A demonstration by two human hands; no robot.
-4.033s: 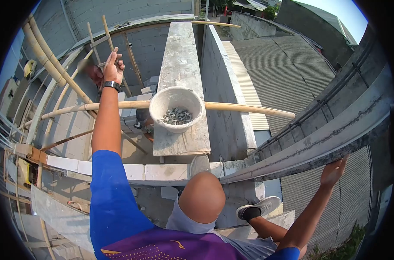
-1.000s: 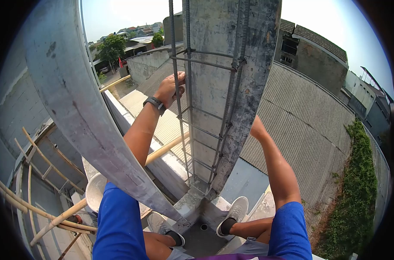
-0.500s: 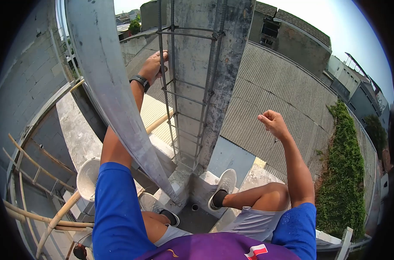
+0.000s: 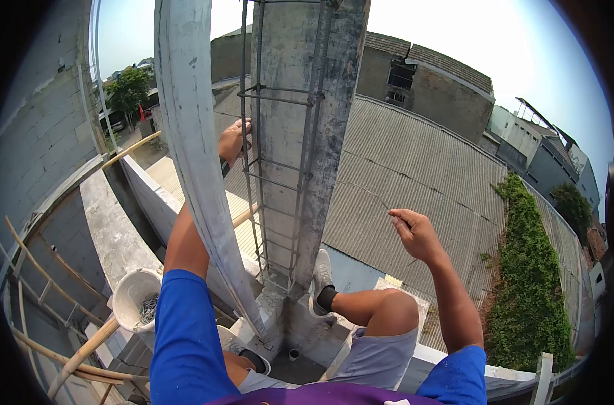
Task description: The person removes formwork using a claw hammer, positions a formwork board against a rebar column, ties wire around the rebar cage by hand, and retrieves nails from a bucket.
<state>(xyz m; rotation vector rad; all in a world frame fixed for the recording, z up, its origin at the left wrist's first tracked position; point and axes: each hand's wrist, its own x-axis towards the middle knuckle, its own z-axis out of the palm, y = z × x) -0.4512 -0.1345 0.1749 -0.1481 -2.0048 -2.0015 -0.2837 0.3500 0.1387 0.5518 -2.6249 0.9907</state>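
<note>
My right hand [image 4: 415, 233] is closed in a pinch on a thin wire [image 4: 367, 190], which runs up and left towards the concrete column [image 4: 290, 61]. My left hand [image 4: 232, 143] is beside the left upright of the rebar cage [image 4: 278, 94], its fingers curled against the bar. What those fingers pinch, if anything, is hidden. The cage stands upright along the column's near face, with crossties between its bars. A long grey board [image 4: 189, 101] leans in front of my left forearm and covers part of it.
A white bucket [image 4: 126, 300] with nails or wire pieces hangs near my left elbow. Bamboo poles [image 4: 84, 354] cross at lower left. My shoes [image 4: 322, 283] rest on narrow masonry, high above corrugated roofs [image 4: 421, 169]. A small pipe opening [image 4: 294, 354] lies between my feet.
My view has shifted, so column and board appear further left and more upright. My right hand appears lower and left, with the wire now visible. My left hand appears lower along the rebar.
</note>
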